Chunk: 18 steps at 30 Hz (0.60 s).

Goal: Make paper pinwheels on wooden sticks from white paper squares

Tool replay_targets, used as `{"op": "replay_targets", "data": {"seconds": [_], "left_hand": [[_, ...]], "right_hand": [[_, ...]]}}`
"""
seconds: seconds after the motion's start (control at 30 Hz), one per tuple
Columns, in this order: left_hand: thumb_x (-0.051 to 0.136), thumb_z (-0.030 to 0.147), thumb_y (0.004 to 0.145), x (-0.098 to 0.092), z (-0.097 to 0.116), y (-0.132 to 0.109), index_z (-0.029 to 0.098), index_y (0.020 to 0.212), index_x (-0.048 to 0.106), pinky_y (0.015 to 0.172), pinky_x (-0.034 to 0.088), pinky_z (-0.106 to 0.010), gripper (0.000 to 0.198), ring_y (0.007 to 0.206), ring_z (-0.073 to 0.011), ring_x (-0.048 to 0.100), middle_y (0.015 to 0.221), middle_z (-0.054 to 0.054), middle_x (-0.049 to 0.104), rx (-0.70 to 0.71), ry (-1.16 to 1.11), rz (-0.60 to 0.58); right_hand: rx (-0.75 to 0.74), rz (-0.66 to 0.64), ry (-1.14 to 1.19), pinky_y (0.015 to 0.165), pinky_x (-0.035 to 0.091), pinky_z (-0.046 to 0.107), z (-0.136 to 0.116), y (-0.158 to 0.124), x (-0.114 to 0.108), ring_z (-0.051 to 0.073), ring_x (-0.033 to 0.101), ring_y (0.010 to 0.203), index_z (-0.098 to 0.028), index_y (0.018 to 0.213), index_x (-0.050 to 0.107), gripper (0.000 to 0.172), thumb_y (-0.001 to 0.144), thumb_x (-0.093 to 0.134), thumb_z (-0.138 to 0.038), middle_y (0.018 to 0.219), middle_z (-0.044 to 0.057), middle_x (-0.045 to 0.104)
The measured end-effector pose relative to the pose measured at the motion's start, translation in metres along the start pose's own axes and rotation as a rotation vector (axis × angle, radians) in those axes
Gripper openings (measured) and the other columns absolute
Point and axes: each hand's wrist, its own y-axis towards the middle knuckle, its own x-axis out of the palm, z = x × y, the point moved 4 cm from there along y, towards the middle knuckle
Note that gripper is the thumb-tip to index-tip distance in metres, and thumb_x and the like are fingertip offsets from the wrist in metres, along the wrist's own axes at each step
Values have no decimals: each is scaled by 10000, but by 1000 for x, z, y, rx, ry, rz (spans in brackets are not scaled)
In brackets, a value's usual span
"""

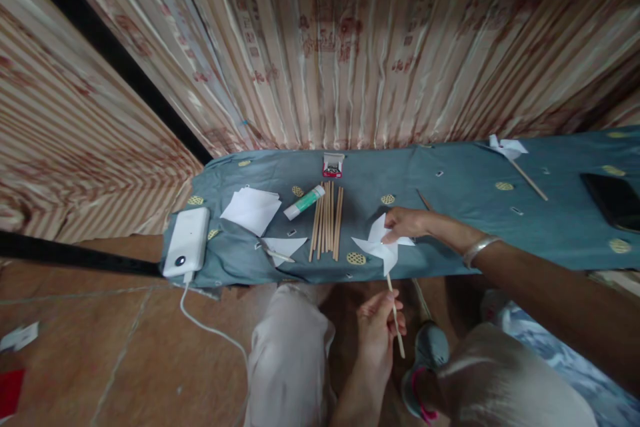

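Note:
A white paper pinwheel [384,248] is at the front edge of the cloth-covered surface, its wooden stick pointing down toward me. My left hand [379,321] is closed around that stick, below the blades. From the right, my right hand [406,223] reaches in, fingers bent onto the upper blade near the centre; its fingertips are partly hidden. Left of the pinwheel lies a bunch of thin wooden sticks [327,223] with a glue stick [304,203] beside it. Behind them stands an open small red box [333,165] of metal pieces. A pencil-like stick [424,200] lies behind my right hand.
White paper squares [253,209] and a folded paper triangle [284,248] with a pen on it lie at left. A white power bank [187,241] has a cable hanging off the edge. Another pinwheel [510,149] and a black phone [611,200] are at right. A curtain [320,47] hangs behind.

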Motion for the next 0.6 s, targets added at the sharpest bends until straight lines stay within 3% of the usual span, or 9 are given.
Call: {"op": "replay_targets", "data": {"seconds": [0.2,0.37,0.47,0.6], "left_hand": [[869,492,430,0,1,-4,89,755,727,392,374,-197,536,400,-67,501,603,-29,624,-39,18,17],[795,517,590,-7,13,-11,107,865,732,641,512,-262,497,644,-136,627,799,-85,679,28,31,10],[775,500,624,-19,44,-14,135,912,719,695,508,-273,468,724,-145,608,894,-88,662,271,217,82],[665,406,782,-35,102,-28,237,1167,606,823,478,-305,424,966,-178,570,1252,-89,532,832,585,251]], "right_hand": [[18,-108,62,513,389,243,4,1,4,135,511,535,-162,512,629,282,493,730,-425,537,5,609],[12,-133,69,492,358,243,4,-1,4,131,481,535,-155,560,642,380,458,716,-513,547,-3,585],[3,-140,60,500,352,246,5,0,4,132,475,544,-157,558,636,394,447,705,-529,548,-2,573],[5,-138,26,507,357,256,9,2,5,143,484,550,-159,553,636,404,459,689,-548,547,8,570]]}}
